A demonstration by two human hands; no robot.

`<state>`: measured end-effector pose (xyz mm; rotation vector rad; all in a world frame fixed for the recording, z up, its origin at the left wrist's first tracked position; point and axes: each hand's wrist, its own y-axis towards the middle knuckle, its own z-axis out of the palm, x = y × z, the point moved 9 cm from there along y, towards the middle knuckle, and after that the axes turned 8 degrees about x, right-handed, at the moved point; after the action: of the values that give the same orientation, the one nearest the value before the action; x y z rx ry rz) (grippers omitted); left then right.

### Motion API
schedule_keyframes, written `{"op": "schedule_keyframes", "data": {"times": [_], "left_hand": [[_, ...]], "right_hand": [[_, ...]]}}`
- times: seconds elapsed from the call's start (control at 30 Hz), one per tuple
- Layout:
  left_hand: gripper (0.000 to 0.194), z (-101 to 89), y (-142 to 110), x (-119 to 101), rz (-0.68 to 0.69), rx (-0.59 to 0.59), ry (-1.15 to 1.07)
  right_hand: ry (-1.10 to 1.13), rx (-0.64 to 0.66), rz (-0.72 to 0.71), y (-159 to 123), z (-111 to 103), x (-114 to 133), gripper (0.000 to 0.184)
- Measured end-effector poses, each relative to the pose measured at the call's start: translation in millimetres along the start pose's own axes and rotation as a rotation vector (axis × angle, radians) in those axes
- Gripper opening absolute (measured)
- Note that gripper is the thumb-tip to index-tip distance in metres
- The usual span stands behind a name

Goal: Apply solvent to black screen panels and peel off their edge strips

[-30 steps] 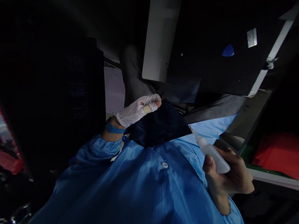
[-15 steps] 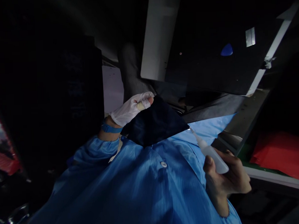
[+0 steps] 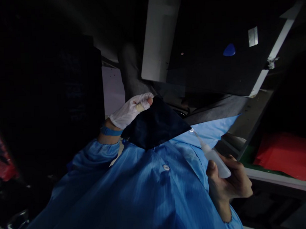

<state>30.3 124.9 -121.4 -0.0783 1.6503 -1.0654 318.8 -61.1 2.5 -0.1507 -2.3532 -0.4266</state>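
Note:
My left hand [image 3: 129, 110], in a white glove with a blue wristband, pinches the upper corner of a dark square panel [image 3: 156, 126] and holds it tilted against my blue smock [image 3: 136, 189]. My right hand [image 3: 228, 182], bare, is wrapped round a small white squeeze bottle [image 3: 215, 158]. The bottle's thin nozzle points up and left, and its tip touches the panel's right corner.
A large black board [image 3: 211, 58] with a blue tab [image 3: 228, 50] and a white strip [image 3: 159, 36] stands behind. Red sheets [image 3: 284, 156] lie on a shelf at the right. A dark cabinet [image 3: 53, 98] fills the left side.
Both hands, the panel and the bottle have drifted slightly up and left in the view; the grips are the same and the nozzle stays at the panel's corner.

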Motion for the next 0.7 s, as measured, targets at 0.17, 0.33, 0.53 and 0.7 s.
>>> {"op": "schedule_keyframes", "data": {"times": [0.17,0.33,0.53,0.7], "left_hand": [[0.033,-3.3,-1.6,1.7,-0.038,-0.004,0.024],[0.036,0.3,-1.8,-4.3,-0.012,0.032,0.014],[0.025,20.3,-0.7,-27.7,0.131,0.171,0.056],[0.027,33.5,-5.1,-38.1,0.146,0.293,0.102]], "right_hand": [[0.011,0.017,0.011,-1.6,0.7,-0.9,0.012],[0.009,-0.088,0.046,-10.7,-5.5,-8.6,0.012],[0.077,-0.361,0.23,2.9,-12.3,-44.0,0.032],[0.241,-0.281,0.166,79.9,29.4,-77.7,0.039]]}}
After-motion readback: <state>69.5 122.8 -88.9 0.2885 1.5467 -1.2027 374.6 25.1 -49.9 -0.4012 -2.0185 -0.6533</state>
